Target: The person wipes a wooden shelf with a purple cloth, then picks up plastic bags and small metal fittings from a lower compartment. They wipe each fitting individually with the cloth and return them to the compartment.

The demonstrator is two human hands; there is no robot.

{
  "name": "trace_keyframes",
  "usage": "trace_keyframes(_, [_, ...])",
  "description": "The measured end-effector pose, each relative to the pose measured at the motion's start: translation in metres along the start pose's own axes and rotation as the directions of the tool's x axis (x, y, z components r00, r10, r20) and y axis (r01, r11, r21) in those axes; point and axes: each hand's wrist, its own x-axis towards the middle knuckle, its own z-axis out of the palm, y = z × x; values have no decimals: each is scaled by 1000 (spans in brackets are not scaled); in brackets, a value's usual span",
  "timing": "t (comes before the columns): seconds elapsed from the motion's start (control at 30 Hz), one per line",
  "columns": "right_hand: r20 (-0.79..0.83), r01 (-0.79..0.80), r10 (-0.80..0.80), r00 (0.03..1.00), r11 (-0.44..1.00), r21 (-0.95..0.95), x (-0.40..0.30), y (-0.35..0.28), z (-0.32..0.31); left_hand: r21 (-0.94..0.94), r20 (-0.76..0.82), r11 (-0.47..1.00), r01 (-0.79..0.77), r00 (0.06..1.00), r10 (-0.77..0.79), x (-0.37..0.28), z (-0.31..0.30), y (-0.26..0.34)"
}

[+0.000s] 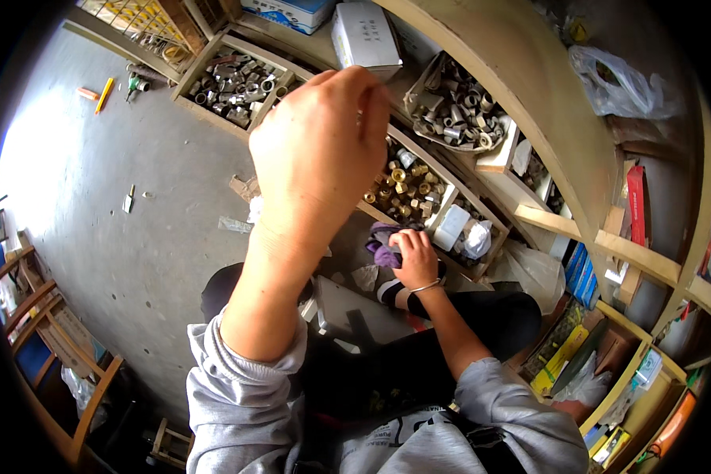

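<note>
My left hand is raised close to the camera, its back towards me and its fingers curled down. Whether it holds anything is hidden. It blocks part of a wooden tray below. Lower down, my right hand grips a bunched purple and dark cloth beside the tray's near side. Brass pipe fittings fill one compartment of that tray. The adjoining compartment holds a white box and a crumpled plastic bag. Grey metal fittings lie in the compartment at the far left end.
Behind the tray, an open sack of metal fittings stands near a white carton. Wooden shelving curves along the right. A yellow-handled tool lies on the concrete floor. Wooden chair parts are at lower left.
</note>
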Motion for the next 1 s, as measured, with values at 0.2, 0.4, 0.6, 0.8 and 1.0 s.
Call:
trace_keyframes(0.2, [248, -135, 87, 965, 973, 186, 20, 14, -43, -104, -74, 994, -13, 997, 5, 5, 7, 1])
trace_keyframes(0.4, [-59, -28, 34, 998, 995, 98, 145, 19, -96, -83, -33, 997, -3, 999, 0, 7, 10, -4])
trace_keyframes(0.6, [156, -12, 2, 988, 998, 67, 163, 75, -66, 41, 39, 999, 29, 999, -31, 10, 7, -3])
trace_keyframes(0.8, [144, -186, 149, 978, 935, 300, 88, 143, -84, 32, 69, 998, 59, 996, -61, 13, 7, -9])
trace_keyframes(1.0, [-179, -78, 303, 936, 676, 733, 88, 55, -179, -318, 341, 948, -16, 931, 130, -3, 34, 8])
